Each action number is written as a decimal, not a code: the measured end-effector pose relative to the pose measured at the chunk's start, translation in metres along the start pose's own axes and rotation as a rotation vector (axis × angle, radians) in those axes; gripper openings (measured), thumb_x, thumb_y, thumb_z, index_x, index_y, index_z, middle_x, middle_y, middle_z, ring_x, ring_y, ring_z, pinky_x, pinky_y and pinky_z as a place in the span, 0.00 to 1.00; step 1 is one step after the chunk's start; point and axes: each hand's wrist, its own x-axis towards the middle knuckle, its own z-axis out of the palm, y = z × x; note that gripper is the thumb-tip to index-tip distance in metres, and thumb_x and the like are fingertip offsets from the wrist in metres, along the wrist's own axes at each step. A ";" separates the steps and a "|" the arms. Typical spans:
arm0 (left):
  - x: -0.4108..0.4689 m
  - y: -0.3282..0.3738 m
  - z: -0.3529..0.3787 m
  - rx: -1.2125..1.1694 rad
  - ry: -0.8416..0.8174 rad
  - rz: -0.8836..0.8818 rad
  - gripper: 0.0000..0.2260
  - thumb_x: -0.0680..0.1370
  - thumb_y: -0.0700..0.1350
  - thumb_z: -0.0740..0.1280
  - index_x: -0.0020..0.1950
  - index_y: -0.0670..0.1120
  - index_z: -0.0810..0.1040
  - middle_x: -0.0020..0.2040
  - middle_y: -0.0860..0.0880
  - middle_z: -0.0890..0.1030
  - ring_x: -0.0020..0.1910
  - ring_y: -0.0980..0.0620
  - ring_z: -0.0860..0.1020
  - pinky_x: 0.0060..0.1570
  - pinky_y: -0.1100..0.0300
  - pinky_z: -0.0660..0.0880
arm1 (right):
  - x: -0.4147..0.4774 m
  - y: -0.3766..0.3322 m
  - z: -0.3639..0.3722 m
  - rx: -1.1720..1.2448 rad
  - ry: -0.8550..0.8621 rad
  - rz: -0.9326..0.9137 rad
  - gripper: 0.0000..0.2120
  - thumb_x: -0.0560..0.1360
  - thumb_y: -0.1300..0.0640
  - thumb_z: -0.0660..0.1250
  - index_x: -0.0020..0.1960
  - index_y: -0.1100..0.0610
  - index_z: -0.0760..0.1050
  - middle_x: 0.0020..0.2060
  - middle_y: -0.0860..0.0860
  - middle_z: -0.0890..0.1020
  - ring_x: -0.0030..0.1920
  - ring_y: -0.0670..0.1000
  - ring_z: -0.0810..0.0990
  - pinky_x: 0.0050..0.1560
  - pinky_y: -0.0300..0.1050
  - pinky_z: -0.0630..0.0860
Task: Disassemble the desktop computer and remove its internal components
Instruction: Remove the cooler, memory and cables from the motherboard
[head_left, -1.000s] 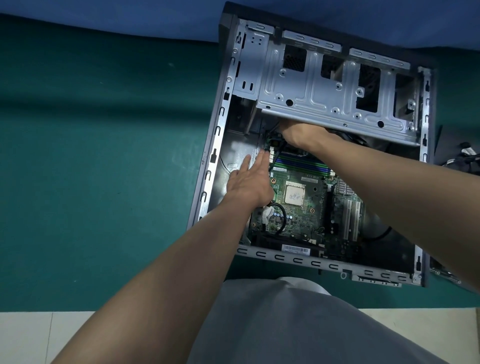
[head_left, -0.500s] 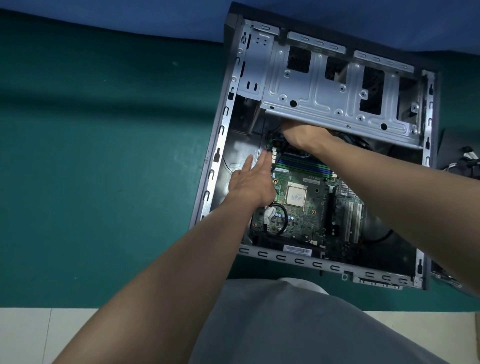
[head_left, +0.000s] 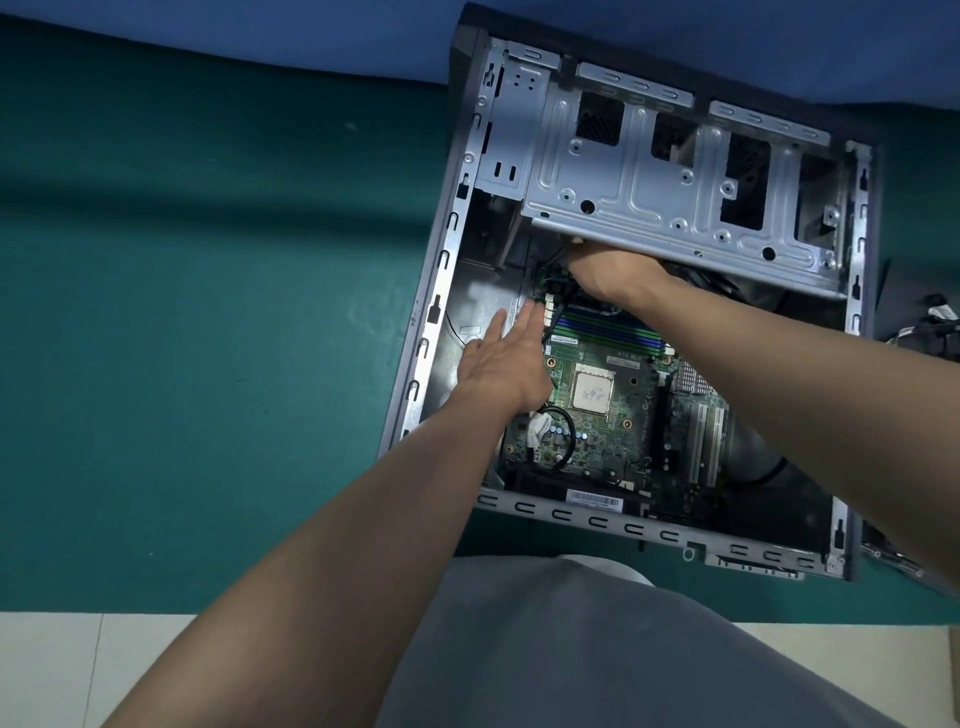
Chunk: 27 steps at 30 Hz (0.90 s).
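The desktop computer case (head_left: 447, 291) is lying on its side on the green tabletop (head_left: 208, 312), open face up, in the upper right of the view. The motherboard (head_left: 618, 415) is sitting inside on the case floor, with the bare processor (head_left: 592, 392) near its middle and the blue and green memory slots (head_left: 608, 327) just above it. White expansion slots (head_left: 706, 447) are standing to the right of the processor. A black cable loop (head_left: 558, 431) is lying on the board's lower left part.

The silver drive cage (head_left: 675, 192) is spanning the upper part of the case, overhanging the board's top edge.

The left hand (head_left: 506, 364) is lying flat, fingers straight and together, holding nothing. It is resting across the left edge of the motherboard and the bare metal floor beside it, fingertips pointing toward the white connectors at the board's upper left corner.

The right hand (head_left: 613, 273) is reaching in under the lower edge of the drive cage, at the board's top edge. Its fingers are hidden beneath the cage, so its grip and contents cannot be determined.

A bundle of loose cables (head_left: 935, 322) is lying on the tabletop, just right of the case.
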 end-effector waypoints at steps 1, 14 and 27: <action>0.000 0.000 0.000 0.000 0.000 0.000 0.39 0.79 0.40 0.63 0.79 0.51 0.37 0.79 0.55 0.38 0.78 0.50 0.39 0.74 0.46 0.45 | 0.001 0.001 0.000 -0.019 -0.006 -0.021 0.20 0.83 0.56 0.47 0.72 0.62 0.63 0.71 0.59 0.67 0.70 0.58 0.65 0.68 0.51 0.59; 0.001 0.000 0.000 0.002 0.006 0.002 0.39 0.80 0.40 0.63 0.79 0.51 0.37 0.79 0.55 0.38 0.78 0.50 0.40 0.74 0.45 0.45 | 0.008 -0.002 0.000 -0.031 0.037 -0.062 0.15 0.84 0.57 0.48 0.63 0.59 0.69 0.65 0.60 0.72 0.66 0.57 0.70 0.67 0.48 0.61; 0.001 -0.001 0.001 0.002 0.006 0.003 0.39 0.79 0.41 0.63 0.79 0.51 0.37 0.79 0.55 0.38 0.78 0.50 0.40 0.74 0.45 0.46 | 0.010 0.001 0.003 -0.030 0.052 -0.094 0.11 0.83 0.57 0.49 0.56 0.57 0.70 0.59 0.62 0.75 0.64 0.58 0.72 0.60 0.46 0.65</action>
